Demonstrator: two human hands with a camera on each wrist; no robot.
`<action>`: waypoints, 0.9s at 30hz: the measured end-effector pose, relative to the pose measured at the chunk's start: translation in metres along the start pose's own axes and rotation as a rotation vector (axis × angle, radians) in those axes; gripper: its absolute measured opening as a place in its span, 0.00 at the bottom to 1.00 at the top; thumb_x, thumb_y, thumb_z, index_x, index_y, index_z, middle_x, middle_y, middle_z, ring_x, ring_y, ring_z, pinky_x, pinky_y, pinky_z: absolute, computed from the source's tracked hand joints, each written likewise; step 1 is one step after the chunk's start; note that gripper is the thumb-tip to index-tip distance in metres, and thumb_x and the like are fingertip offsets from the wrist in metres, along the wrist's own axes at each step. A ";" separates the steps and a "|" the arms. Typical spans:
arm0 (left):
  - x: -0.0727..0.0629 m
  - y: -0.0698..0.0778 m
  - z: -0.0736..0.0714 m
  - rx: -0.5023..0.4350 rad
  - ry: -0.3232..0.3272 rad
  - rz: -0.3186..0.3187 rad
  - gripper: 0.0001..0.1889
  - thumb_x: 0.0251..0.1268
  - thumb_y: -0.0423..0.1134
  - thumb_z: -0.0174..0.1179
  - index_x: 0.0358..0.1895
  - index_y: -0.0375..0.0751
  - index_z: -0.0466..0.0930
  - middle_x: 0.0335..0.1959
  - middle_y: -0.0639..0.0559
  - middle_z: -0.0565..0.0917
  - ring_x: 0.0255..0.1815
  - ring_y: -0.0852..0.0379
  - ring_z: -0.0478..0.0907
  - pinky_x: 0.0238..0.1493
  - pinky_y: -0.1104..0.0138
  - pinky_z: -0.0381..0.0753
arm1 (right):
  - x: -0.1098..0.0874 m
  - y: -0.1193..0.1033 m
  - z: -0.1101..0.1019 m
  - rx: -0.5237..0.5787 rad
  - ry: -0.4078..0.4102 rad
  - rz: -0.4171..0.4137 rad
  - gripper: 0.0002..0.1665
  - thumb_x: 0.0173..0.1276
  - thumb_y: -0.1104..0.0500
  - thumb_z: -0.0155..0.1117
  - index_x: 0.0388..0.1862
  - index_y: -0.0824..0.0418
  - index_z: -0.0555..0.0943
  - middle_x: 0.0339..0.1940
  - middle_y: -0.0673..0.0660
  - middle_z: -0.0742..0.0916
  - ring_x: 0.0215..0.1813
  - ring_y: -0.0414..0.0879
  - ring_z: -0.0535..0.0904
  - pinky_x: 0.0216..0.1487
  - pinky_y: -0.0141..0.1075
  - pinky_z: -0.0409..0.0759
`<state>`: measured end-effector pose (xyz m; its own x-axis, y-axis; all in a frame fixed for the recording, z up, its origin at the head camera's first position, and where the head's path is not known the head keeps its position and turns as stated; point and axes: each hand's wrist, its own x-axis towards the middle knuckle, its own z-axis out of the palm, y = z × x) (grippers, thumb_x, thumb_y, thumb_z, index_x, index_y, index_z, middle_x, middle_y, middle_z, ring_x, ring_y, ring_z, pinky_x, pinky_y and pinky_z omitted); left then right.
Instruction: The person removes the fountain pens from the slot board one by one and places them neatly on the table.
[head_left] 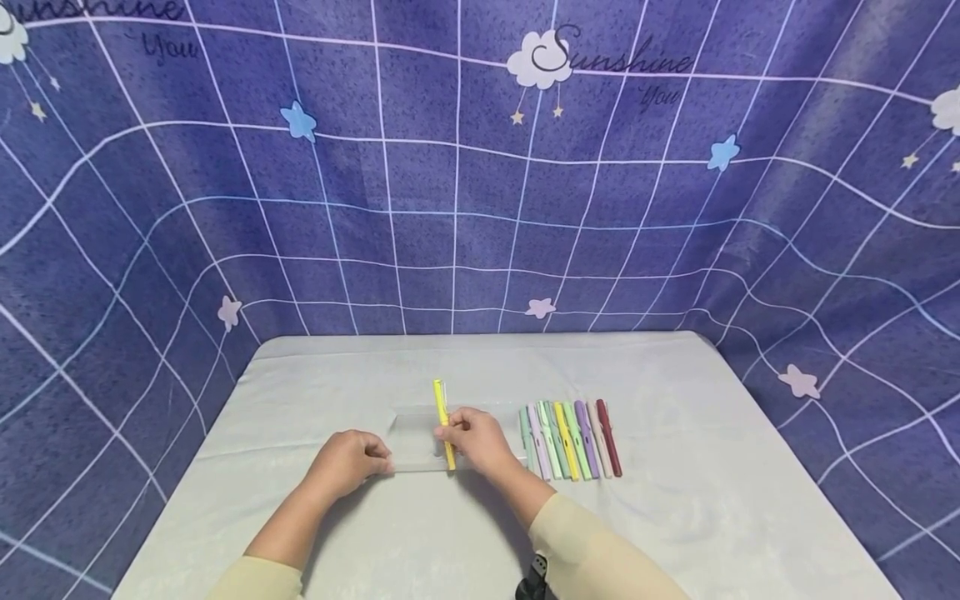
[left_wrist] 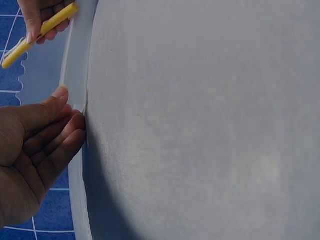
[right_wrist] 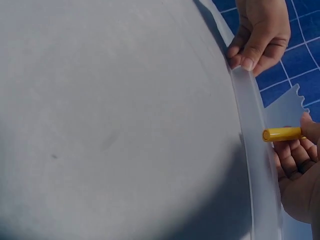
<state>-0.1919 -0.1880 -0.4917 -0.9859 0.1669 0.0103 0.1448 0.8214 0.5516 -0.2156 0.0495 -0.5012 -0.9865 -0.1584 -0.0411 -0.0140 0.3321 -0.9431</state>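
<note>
A clear plastic pen rack (head_left: 414, 433) with a notched edge lies on the grey-white cloth. My left hand (head_left: 351, 462) pinches its near left corner between thumb and fingers, seen also in the right wrist view. A yellow pen (head_left: 441, 404) with a metal clip is between the thumb and fingers of my right hand (head_left: 480, 440). The pen lies front to back across the rack; whether it rests in a notch, I cannot tell. To the right, several capped pens (head_left: 576, 442) in green, lilac, yellow, purple, beige and dark red lie side by side.
Grey-white cloth (head_left: 675, 533) covers the table. Blue curtains (head_left: 480, 183) with grid lines, stars and clouds enclose the back and both sides. A black strap or cable end (head_left: 534, 575) shows beside the right sleeve.
</note>
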 end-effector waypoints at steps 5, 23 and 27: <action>0.001 0.001 0.000 0.004 -0.012 -0.021 0.06 0.49 0.43 0.75 0.25 0.54 0.85 0.26 0.62 0.85 0.30 0.63 0.77 0.39 0.60 0.78 | -0.002 0.002 -0.009 0.015 0.027 0.016 0.12 0.64 0.54 0.71 0.30 0.60 0.80 0.26 0.50 0.84 0.31 0.47 0.82 0.34 0.40 0.82; 0.002 0.000 0.002 0.016 -0.015 -0.019 0.06 0.49 0.44 0.74 0.25 0.55 0.84 0.25 0.63 0.85 0.30 0.63 0.76 0.39 0.62 0.76 | -0.010 0.017 -0.041 -0.016 0.100 0.028 0.14 0.64 0.52 0.70 0.30 0.60 0.79 0.25 0.50 0.83 0.29 0.44 0.79 0.30 0.34 0.77; 0.002 0.000 0.002 0.017 -0.016 -0.019 0.06 0.49 0.44 0.75 0.25 0.55 0.85 0.25 0.63 0.85 0.30 0.64 0.76 0.39 0.62 0.77 | -0.012 0.020 -0.048 -0.018 0.109 0.031 0.14 0.64 0.51 0.70 0.30 0.60 0.79 0.26 0.51 0.85 0.29 0.44 0.82 0.32 0.36 0.79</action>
<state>-0.1937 -0.1864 -0.4929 -0.9871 0.1596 -0.0133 0.1276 0.8337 0.5373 -0.2119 0.1024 -0.5033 -0.9984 -0.0460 -0.0326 0.0144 0.3524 -0.9357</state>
